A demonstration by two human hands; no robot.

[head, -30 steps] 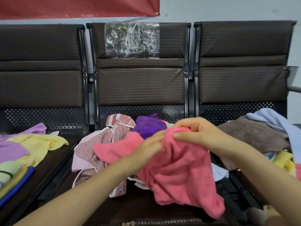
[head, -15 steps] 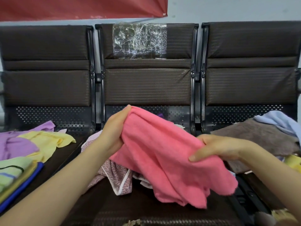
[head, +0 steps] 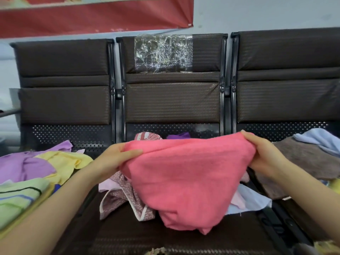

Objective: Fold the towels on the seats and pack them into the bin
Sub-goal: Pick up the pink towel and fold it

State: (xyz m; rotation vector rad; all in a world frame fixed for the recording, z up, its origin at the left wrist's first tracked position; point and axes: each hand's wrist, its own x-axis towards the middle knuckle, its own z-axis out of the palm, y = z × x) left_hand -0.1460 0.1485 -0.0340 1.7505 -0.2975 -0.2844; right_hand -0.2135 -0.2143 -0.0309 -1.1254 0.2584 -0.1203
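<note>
The coral-pink terry towel [head: 185, 173] is up in the air over the middle brown padded seat [head: 128, 234], stretched between both hands, its lower half sagging down to a crumpled point that looks like it touches or nearly touches the seat. The left hand [head: 112, 161] pinches the top-left edge, thumb pressed flat over the cloth and the other fingers tucked behind it. The right hand [head: 265, 155] has the top-right edge, fingers curled over the hem; how the thumb sits can't be told, it's hidden behind the fabric.

So what could go sideways? Honestly the grips look like they're on the edge rather than on true corners, since the towel hangs in a triangle instead of a clean rectangle. Fold it from here and it'll probably come out lopsided. The dangling tip is also right by the speckled pink-and-white cloth [head: 125, 197] and the pale blue cloth [head: 250, 201] lying beneath, so laying it down could snag or bury those and bunch the fold.

Further out: a lilac towel [head: 25, 166], a pale yellow towel [head: 68, 162] and a green striped towel [head: 16, 197] on the left seat, a brown towel [head: 309, 162] and a light blue towel [head: 320, 138] on the right. No bin in view, so packing means turning away.
</note>
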